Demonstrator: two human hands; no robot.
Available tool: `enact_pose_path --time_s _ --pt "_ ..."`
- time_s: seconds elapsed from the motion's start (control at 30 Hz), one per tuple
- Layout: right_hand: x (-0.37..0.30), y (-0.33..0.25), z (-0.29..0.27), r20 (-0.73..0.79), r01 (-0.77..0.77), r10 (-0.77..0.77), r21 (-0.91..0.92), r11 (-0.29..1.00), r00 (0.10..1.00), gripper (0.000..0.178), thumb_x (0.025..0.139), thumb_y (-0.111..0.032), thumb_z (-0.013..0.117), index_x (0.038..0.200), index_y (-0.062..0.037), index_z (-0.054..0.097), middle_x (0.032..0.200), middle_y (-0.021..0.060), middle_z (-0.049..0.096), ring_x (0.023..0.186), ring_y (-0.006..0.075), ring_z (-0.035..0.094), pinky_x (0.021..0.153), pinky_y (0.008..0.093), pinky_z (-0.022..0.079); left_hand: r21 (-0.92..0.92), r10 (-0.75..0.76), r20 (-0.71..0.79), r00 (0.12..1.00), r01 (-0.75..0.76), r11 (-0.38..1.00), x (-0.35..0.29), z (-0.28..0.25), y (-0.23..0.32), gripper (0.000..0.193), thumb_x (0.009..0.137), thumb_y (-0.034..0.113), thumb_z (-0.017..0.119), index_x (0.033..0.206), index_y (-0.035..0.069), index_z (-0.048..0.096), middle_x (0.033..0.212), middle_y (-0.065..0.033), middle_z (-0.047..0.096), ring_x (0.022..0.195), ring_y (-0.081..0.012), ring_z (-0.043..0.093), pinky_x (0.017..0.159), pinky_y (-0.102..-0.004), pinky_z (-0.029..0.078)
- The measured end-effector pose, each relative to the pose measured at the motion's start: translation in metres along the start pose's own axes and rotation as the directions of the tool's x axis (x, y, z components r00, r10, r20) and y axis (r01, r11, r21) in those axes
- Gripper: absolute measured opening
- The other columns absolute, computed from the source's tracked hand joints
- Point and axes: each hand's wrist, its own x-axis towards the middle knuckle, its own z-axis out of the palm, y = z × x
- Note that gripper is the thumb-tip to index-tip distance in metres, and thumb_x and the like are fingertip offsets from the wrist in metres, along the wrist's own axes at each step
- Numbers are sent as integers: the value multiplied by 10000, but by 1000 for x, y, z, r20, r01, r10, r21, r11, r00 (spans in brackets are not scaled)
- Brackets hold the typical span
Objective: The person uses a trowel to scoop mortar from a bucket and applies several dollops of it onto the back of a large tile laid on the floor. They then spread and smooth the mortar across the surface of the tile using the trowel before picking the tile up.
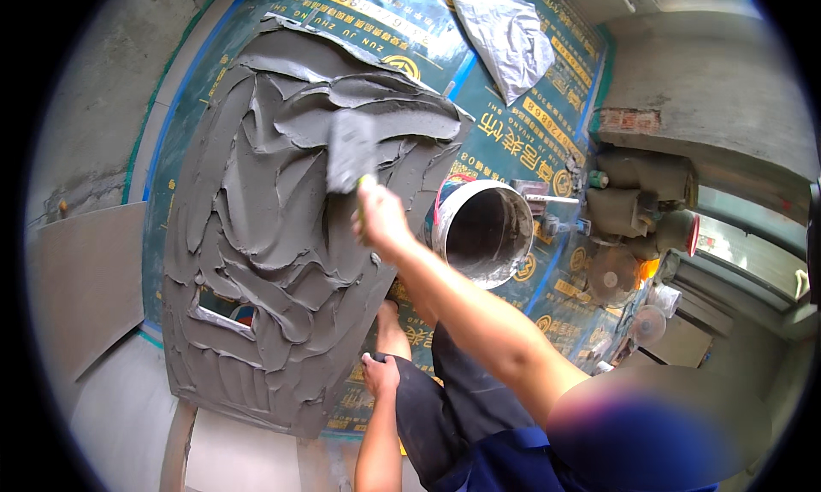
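Observation:
My right hand [382, 223] is closed round the handle of a wide flat trowel [351, 153], whose blade is smeared with grey mortar. The blade lies over a large panel coated with wet grey mortar [282, 176], thick with ridges and swirls. Near the panel's lower left is a rectangular cutout [226, 307], its edges partly smeared. At my bent knee, against the dark trouser leg [419, 398], rests my left hand [380, 376]; its fingers are partly hidden. Just right of the panel stands a round bucket [487, 235], its inside dark and its rim coated with dried mortar.
Green printed protective sheeting [505, 150] covers the floor. A crumpled pale bag [505, 43] lies at the far side. Several tools and discs, including a clear round disc [612, 276], crowd the right. A bare board [85, 278] leans at the left wall.

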Motion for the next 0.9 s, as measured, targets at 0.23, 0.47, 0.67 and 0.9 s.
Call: enact_pose_path --time_s 0.23,0.47,0.67,0.9 --pt "-13 -3 -92 221 291 -226 -889 354 949 437 966 -420 447 1112 -14 516 856 283 652 784 454 650 672 506 527 25 13 -34 999 -12 1000 -1 -7 5 600 826 282 577 1332 1 420 1327 -225 494 1219 -365 493 1016 -447 405" --pt "-41 26 -65 -25 109 -144 -534 838 989 444 958 -414 441 1005 9 566 778 230 635 773 364 644 757 449 499 60 13 -34 999 -11 998 0 5 -4 606 827 277 577 1342 3 413 1320 -233 497 1198 -373 510 1012 -441 410" --pt "-41 29 -129 315 344 -192 -928 143 929 390 956 -394 453 1095 -39 534 876 243 660 836 418 650 742 515 514 -48 21 -56 998 -23 999 4 5 -15 616 823 280 595 1334 -14 416 1302 -253 510 1185 -384 520 998 -453 416" --pt "12 -56 -210 -14 30 -47 -567 823 999 471 960 -501 470 939 -36 536 660 41 516 534 133 520 447 275 445 8 53 -55 997 -53 999 0 -1 -5 577 830 291 579 1312 10 431 1266 -242 528 1170 -379 528 961 -466 442"
